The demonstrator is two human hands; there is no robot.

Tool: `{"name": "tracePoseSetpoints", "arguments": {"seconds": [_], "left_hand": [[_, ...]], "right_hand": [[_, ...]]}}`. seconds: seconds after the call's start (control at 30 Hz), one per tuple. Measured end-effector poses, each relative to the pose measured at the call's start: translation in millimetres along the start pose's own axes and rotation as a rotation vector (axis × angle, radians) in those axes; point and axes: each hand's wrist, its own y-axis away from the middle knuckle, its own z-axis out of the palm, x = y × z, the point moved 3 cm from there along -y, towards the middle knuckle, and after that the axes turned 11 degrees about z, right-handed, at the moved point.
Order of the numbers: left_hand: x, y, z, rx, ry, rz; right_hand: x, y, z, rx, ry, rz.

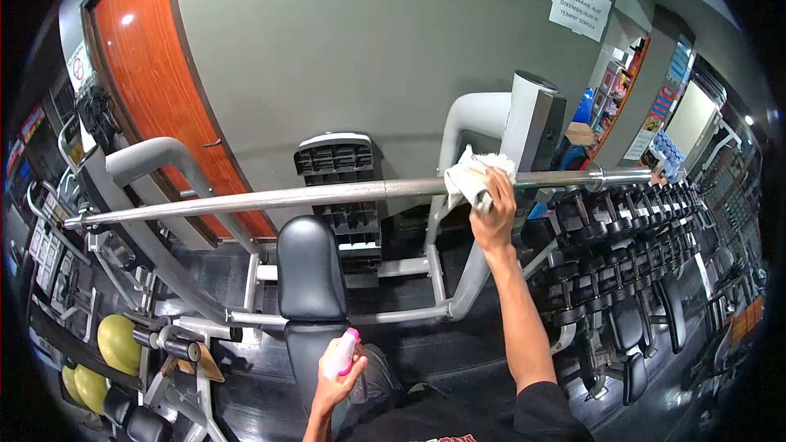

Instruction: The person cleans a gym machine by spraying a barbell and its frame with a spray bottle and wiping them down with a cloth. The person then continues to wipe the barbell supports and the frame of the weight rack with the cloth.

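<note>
A long metal barbell (327, 195) lies across the bench press rack (458, 127) in front of me. My right hand (494, 217) presses a white cloth (472, 180) against the bar, right of its middle, with the fingers curled over the cloth. Low in the view, my left hand (334, 376) grips a small bottle (345, 358) with a pink cap and a pink lower part. That hand is above the black padded bench (311, 270), apart from the bar. The palm side of the left hand is hidden.
Dumbbell racks (614, 237) with several dumbbells stand at the right. A black plastic rack (336, 164) is behind the bench, against the grey wall. At the left are an orange door (155, 57) and green exercise balls (119, 344). A hand (658, 176) shows near the bar's right end.
</note>
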Motion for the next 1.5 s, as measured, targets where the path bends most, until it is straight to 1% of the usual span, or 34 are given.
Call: {"name": "tracePoseSetpoints", "arguments": {"seconds": [0.03,0.1,0.13,0.17,0.23,0.27,0.3,0.37,0.43,0.47,0.5,0.57,0.6,0.67,0.7,0.77,0.83,0.87,0.9,0.93,0.97,1.03,1.07,1.1,1.13,1.2,1.27,1.33,1.37,1.43,1.47,1.5], "left_hand": [[0.7,-0.3,-0.2,-0.003,0.001,0.002],[1.9,-2.5,-0.4,0.026,0.045,0.003],[0.6,-4.6,-0.9,0.027,0.048,0.01],[-0.5,-4.6,-2.2,0.021,0.029,0.023],[-0.1,-4.6,-2.4,0.014,0.011,0.033],[1.7,-6.0,-1.8,0.002,0.013,0.051],[3.1,-8.3,-1.2,-0.009,0.014,0.07],[4.0,-10.2,-0.8,-0.017,0.004,0.076],[5.4,-11.0,-0.4,-0.033,-0.005,0.082],[5.9,-11.3,0.1,-0.036,-0.001,0.069],[6.1,-11.5,0.4,-0.039,0.004,0.057],[5.6,-10.9,1.6,-0.046,0.011,0.036],[5.0,-9.9,2.1,-0.049,0.016,0.013],[-0.2,-7.6,1.7,-0.044,0.004,0.018],[-1.4,-5.4,0.2,-0.039,-0.013,0.02],[-1.5,-2.7,-1.0,-0.037,-0.015,0.015],[-2.6,-1.1,-1.6,-0.034,-0.01,0.013],[-4.4,1.6,-1.8,-0.027,0.019,-0.015],[-6.4,4.0,-1.9,-0.02,0.047,-0.041],[-9.8,5.4,-1.8,-0.018,0.052,-0.045],[-13.5,6.6,-1.7,-0.027,0.022,-0.012],[-10.4,5.8,-1.4,-0.03,-0.011,0.02],[-4.4,2.2,0.6,-0.026,0.027,0.019],[-0.7,0.1,2.3,-0.023,0.067,0.018],[-1.9,0.3,2.8,-0.022,0.068,0.018],[-5.9,-0.5,3.1,-0.057,0.012,0.009],[0.9,-2.9,4.0,-0.043,0.018,-0.002],[2.9,-6.1,3.9,-0.03,0.025,-0.01],[2.8,-6.0,3.5,-0.03,-0.002,0.007],[2.8,-5.1,2.9,-0.028,-0.03,0.019],[2.6,-5.1,2.8,-0.018,-0.008,0.001],[2.2,-4.1,3.1,-0.008,0.016,-0.018]], "right_hand": [[-1.0,7.0,-2.8,0.026,-0.037,0.013],[-2.2,24.7,-8.8,0.01,-0.013,0.031],[2.6,35.6,-11.2,-0.01,-0.06,0.081],[6.6,41.8,-16.8,-0.009,-0.058,0.078],[16.6,45.3,-23.6,-0.184,-0.389,0.39],[16.4,40.9,-34.0,-0.058,-0.316,0.329],[11.9,29.5,-46.7,0.14,-0.248,0.309],[21.7,9.8,-52.9,0.472,-0.576,0.365],[18.3,-26.1,-78.8,0.179,-0.282,0.324],[20.8,-32.6,-66.2,0.424,-0.322,0.065],[27.2,-43.5,-61.5,0.189,-0.125,-0.061],[52.6,-38.1,-20.6,-0.185,0.162,0.114],[46.2,-44.9,-21.3,-0.186,0.166,0.117],[36.9,-58.8,-16.8,-0.484,0.318,0.331],[36.8,-59.3,-14.4,-0.487,0.317,0.333],[36.5,-58.9,-12.9,-0.399,0.298,0.291],[42.9,-45.2,-9.1,-0.138,0.198,0.235],[48.7,-29.6,-7.3,-0.002,0.193,0.169],[40.6,-16.6,-9.0,0.133,0.185,0.1],[31.8,-11.0,-9.2,0.129,0.131,0.134],[19.8,-7.3,-8.2,0.174,0.091,0.177],[-0.5,0.9,-0.6,0.212,0.07,0.255],[-16.5,0.5,1.9,0.138,0.143,0.213],[-32.1,0.3,7.1,0.081,0.107,0.194],[-48.2,-0.5,15.2,0.067,0.073,0.177],[-80.4,-0.6,32.2,-0.042,0.034,0.126],[-111.4,2.4,52.5,-0.157,-0.035,0.12],[-136.3,9.0,70.3,-0.234,-0.127,0.073],[-147.7,12.4,76.3,-0.174,-0.216,0.024],[-164.7,18.9,79.2,-0.222,-0.362,0.02],[-164.7,21.4,76.1,-0.226,-0.364,0.022],[-159.0,24.2,75.3,-0.365,-0.501,0.164]]}}
